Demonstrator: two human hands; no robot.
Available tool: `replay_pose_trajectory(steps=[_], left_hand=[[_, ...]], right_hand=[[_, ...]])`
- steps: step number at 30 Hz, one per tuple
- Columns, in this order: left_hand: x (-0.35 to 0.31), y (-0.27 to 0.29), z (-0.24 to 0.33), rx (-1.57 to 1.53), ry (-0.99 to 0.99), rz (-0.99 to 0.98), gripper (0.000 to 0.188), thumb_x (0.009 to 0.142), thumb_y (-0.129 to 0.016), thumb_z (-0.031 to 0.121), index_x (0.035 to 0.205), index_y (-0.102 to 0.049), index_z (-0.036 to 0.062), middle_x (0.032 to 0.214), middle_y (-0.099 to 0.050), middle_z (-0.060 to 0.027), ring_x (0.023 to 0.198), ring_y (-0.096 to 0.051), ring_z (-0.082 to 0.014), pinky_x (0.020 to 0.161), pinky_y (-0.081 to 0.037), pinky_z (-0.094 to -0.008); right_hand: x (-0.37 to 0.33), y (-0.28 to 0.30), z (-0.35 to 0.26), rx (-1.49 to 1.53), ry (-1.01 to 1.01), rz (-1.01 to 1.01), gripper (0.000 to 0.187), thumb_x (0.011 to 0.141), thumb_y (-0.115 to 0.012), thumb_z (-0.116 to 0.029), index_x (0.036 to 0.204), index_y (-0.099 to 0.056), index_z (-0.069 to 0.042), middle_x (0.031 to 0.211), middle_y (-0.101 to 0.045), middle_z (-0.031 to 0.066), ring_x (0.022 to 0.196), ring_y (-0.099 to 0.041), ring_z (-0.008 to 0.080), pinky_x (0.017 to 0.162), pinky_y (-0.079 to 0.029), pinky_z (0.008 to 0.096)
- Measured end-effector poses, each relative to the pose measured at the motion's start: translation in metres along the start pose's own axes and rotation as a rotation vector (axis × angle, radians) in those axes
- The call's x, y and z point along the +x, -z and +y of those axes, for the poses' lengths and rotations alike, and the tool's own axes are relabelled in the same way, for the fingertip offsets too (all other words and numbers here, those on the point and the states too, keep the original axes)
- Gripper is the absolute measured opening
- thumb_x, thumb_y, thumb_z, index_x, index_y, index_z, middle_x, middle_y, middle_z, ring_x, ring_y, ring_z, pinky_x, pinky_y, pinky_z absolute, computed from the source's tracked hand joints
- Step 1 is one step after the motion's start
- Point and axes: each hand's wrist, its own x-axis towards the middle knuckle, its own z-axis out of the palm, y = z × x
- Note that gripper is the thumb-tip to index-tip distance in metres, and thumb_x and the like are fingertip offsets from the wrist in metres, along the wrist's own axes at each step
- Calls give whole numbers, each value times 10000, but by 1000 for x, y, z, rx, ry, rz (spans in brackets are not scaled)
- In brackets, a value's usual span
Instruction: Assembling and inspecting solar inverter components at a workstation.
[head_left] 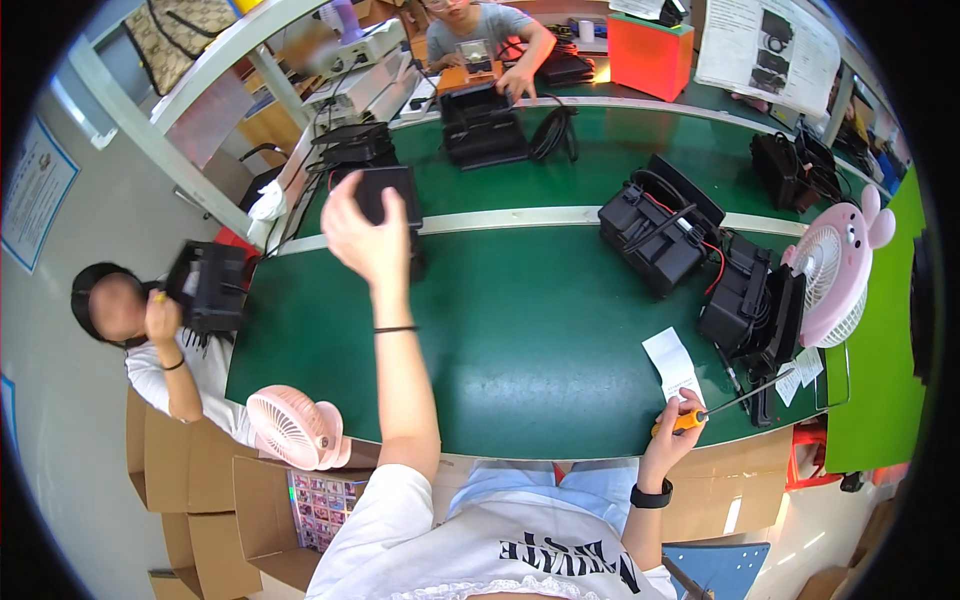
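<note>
Stretched out across the green table, my left hand [365, 235] has its thumb and fingers spread at the near left side of a black box [398, 182]. Whether the fingers touch the box is hard to tell. Low on the right, my right hand [675, 425] is closed around the yellow-and-black handle of a screwdriver [684, 421]. Its long metal shaft points right and slightly up, over the table's near edge. Just beyond that hand lies a folded white paper slip [672, 362].
Black cases with cables [655, 235] and another black case [740, 300] stand on the right, beside a pink rabbit-eared fan [835, 265]. A pink clip fan [295, 425] is at the near left edge. One person sits left holding a black case [210, 285]; another works across the table.
</note>
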Motion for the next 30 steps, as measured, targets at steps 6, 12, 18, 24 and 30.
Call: replay_pose_trajectory(steps=[6,12,18,24,30], left_hand=[[-15,-2,-92,-558,1092,-737,927,761,-641,634,1428,-402,37,1391,-492,-152,1284,-457,-290,1066,-320,-492],[-44,-24,-62,-864,1054,-844,849,802,-648,526,1421,-392,4,1357,-497,-164,1264,-463,-271,1057,-342,-383],[-75,-25,42,-1004,957,-869,680,857,-659,406,1337,-457,-31,1235,-588,-138,1143,-538,-205,990,-407,-330],[-86,-40,105,-1261,710,-1099,774,869,-651,437,1401,-389,-60,1380,-473,-228,1327,-417,-303,1100,-312,-364],[-76,-67,46,-920,284,-1040,602,965,-459,520,1245,-569,-2,1244,-589,-191,1232,-511,-316,1055,-371,-403]], right_hand=[[0,-2,0,34,-21,14,141,948,-609,-101,944,-474,-62,1110,-567,88,666,-477,68,615,-408,197],[-1,-3,1,18,-10,23,129,951,-611,-104,964,-489,-62,1091,-581,88,678,-469,62,625,-404,199],[-1,-2,2,-14,-12,29,127,943,-614,-91,944,-491,-60,1070,-574,85,686,-489,69,619,-418,199],[-3,-4,3,-67,39,33,126,951,-602,-80,924,-481,-57,1066,-570,73,690,-467,64,615,-405,196],[-4,-3,5,-117,74,35,137,953,-594,-63,912,-463,-50,1003,-568,61,671,-458,69,589,-395,195]])
